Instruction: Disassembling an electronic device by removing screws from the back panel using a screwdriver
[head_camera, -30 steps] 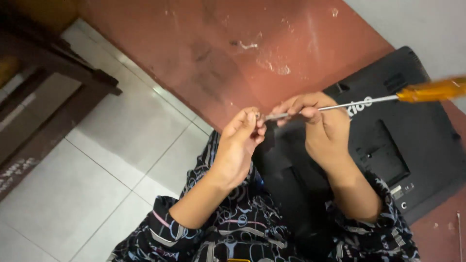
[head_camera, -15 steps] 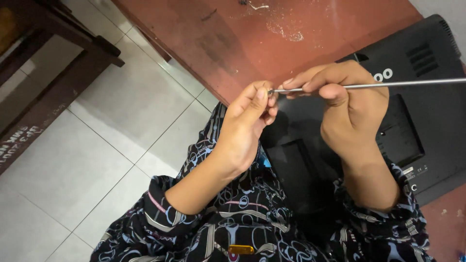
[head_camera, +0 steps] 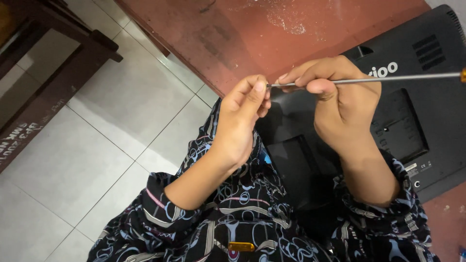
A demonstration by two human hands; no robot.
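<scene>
Red desk point(head_camera: 233, 34) runs across the top, scuffed, white dust near its far edge. A black monitor point(head_camera: 417, 111) lies back-side up at the desk's right, its near edge overhanging toward my lap; dark wooden furniture point(head_camera: 53, 63) stands on the tiled floor to the left. My right hand point(head_camera: 340, 106) is curled closed round the screwdriver point(head_camera: 369, 80), fingers wrapped on the bare metal shaft close to the tip; the orange handle only just shows at the right edge. My left hand point(head_camera: 242, 116) is pinched nearly shut at the tip, thumb against fingertips. Whether a screw sits in that pinch I cannot tell; it is too small to see. Both hands are held above the monitor's near-left corner, off the desk. Judged step: seating something small on the tip. Next calls for a steady shaft and a light pinch, or the piece drops to my lap.
</scene>
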